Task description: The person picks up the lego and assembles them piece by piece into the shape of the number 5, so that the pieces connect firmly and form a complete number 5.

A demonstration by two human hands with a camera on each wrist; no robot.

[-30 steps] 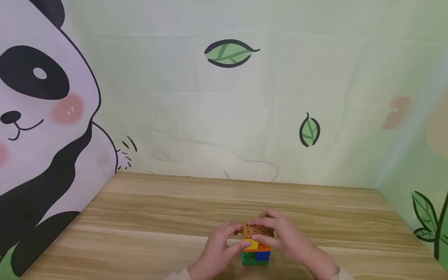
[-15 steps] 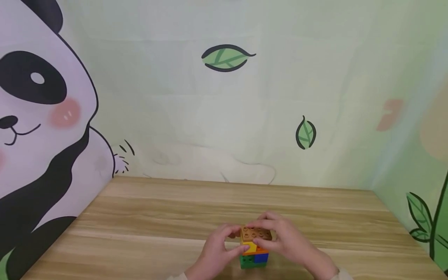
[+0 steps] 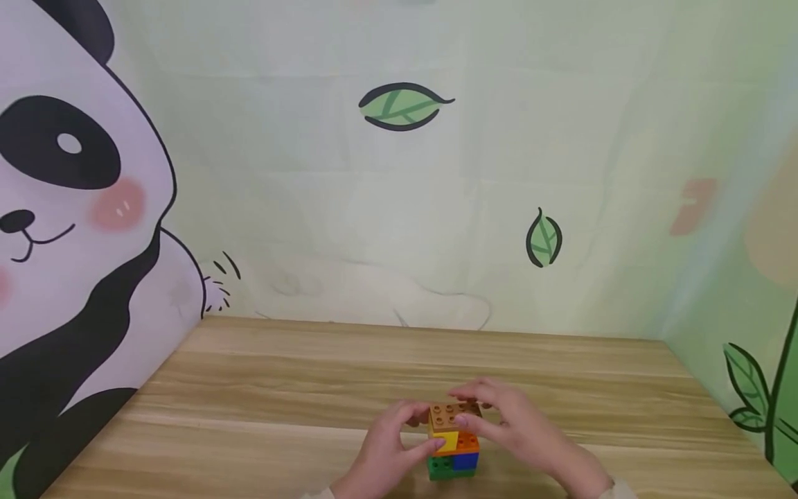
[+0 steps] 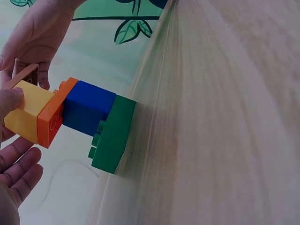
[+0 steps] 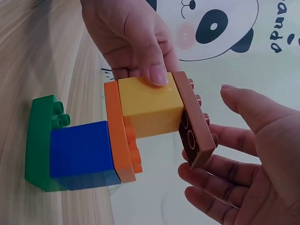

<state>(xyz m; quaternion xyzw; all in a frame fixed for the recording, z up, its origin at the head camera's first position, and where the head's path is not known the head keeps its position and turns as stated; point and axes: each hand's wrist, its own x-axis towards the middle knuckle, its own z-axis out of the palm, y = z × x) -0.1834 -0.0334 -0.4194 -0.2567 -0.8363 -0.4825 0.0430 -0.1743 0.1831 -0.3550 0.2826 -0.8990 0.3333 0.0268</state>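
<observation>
A tower of toy building bricks stands upright on the table. Its base is a flat green brick, carrying a blue brick at one end. Above lies a flat orange brick, then a yellow brick at the opposite end. A flat brown brick tops the tower, overhanging the yellow one. My left hand grips the yellow brick, thumb on its near face. Around the brown brick's free end my right hand is spread, its thumb off the brick; whether its fingers touch it I cannot tell.
The wooden table extends around the tower to the back wall. Printed cloth with a panda and leaves covers the walls behind and at both sides.
My right hand has loosened from the brown brick, its fingers and thumb spreading apart and shifting slightly right. The left hand and the tower hold their place; the view tilted slightly.
</observation>
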